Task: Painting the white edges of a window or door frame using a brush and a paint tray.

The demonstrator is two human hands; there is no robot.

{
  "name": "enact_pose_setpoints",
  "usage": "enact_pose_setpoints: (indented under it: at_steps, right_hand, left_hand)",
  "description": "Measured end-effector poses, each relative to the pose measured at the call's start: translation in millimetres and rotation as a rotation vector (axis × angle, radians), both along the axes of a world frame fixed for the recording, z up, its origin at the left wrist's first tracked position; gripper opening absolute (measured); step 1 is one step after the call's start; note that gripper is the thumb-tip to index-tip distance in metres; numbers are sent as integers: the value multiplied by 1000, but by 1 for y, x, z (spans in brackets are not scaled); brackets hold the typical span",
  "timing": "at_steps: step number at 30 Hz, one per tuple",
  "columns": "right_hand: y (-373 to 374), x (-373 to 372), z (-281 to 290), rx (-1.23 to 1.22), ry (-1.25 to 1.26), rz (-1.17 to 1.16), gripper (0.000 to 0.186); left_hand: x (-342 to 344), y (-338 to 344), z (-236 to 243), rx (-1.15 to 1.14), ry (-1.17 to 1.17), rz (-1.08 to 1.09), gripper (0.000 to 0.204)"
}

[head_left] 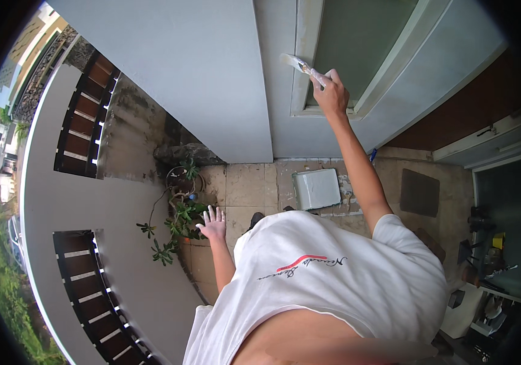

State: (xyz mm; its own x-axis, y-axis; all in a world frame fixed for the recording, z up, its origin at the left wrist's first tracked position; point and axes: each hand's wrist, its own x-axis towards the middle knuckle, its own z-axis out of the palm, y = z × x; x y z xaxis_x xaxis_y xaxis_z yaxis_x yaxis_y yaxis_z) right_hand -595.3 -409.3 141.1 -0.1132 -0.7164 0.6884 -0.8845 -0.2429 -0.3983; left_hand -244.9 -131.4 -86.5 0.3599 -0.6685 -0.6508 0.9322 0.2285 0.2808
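Observation:
My right hand (332,96) is raised and closed around the handle of a paintbrush (300,63) smeared with white paint. The bristles point to the left, by the pale frame (305,42) of a window (358,45); whether they touch the wall cannot be made out. Low on the left, my left hand (213,224) is open with its fingers spread, paint on the fingertips, holding nothing. It hangs beside a leafy potted plant (184,210). On the floor below stands a paint tray (316,188) with white paint in it.
A paint-spotted sheet (288,193) lies under the tray, with another brush (348,199) beside it. A dark mat (420,192) is to the right. A low white wall (120,210) with dark slatted panels (84,121) bounds the left. Shelves with tools (491,313) stand at lower right.

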Motion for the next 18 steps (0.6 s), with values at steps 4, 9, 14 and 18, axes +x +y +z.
enact_pose_setpoints:
  at_steps: [4,9,14,18]
  right_hand:
    - [7,-12,-7,25,2,-54,14]
    - [21,-17,-13,44,-11,-76,14]
    - [24,5,-5,18,-69,-6,12]
    - [6,11,-1,-14,-37,5,12]
  left_hand:
    - [4,1,2,-51,-4,58,70]
    - [5,16,-7,-22,-1,85,71]
    - [0,22,-9,-7,30,88,70]
    - [1,16,-3,-12,19,59,69]
